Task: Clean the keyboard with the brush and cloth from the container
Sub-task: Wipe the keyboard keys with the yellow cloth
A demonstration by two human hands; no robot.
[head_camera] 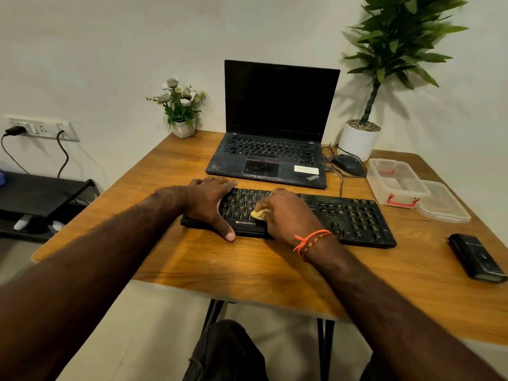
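Keyboard-cleaning station, items listed left to right, bearings taken from the keyboard.

1. Wall socket [41,127], about 10 o'clock, off the table; plug and cables attached.
2. Flower pot [182,127], 11 o'clock, at the far table edge.
3. Left hand [211,204]: laid flat over the keyboard's left end, fingers extended, thumb down on the front edge. Judged to be bracing the board so it does not slide under wiping. Grips nothing.
4. Keyboard [354,215]: black, lying across the centre of the table [247,265], near the front edge, within easy reach of both hands.
5. Cloth [258,214]: yellow, bunched, pressed onto the keys left of centre.
6. Right hand [288,215]: fingers curled round the cloth, holding it against the keys; orange thread at the wrist. Wiping step judged to be in hand.
7. Laptop [275,127], 12 o'clock, lid open, screen dark.
8. Mouse [347,164], 1 o'clock, cabled.
9. Potted plant [360,138], 1 o'clock, top cut off by the frame.
10. Container [395,182], 2 o'clock, clear, open; its lid [442,202] lies just beside it, touching.
11. Black case [475,257], 4 o'clock; contents cannot be made out.

Not located: brush. Most of the cloth and the keys beneath both hands are hidden.
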